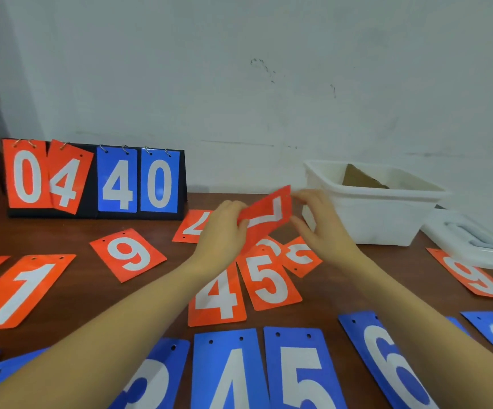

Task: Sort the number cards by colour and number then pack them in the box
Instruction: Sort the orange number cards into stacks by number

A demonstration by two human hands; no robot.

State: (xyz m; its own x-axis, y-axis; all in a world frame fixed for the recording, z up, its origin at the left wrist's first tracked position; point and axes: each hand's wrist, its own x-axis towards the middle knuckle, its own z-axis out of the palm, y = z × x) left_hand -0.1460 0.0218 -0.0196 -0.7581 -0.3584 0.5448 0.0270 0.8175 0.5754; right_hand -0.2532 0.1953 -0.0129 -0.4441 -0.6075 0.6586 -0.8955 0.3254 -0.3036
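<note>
An orange 7 card (265,216) is held tilted above the table. My left hand (224,231) pinches its lower left end and my right hand (322,228) pinches its upper right corner. Under it lie orange cards: a 4 (218,296), a 5 (268,281), and two partly hidden ones (301,255). More orange cards lie around: a 9 (127,252), a 1 (20,290), another 9 (472,278). Blue cards 4 (227,370), 5 (301,370) and 6 (387,358) line the near edge. The white box (369,214) stands at the back right.
A black flip scoreboard (94,178) showing orange 0 4 and blue 4 0 stands at the back left by the wall. The box's white lid (469,237) lies to the right of the box. A piece of cardboard (360,175) sits inside the box.
</note>
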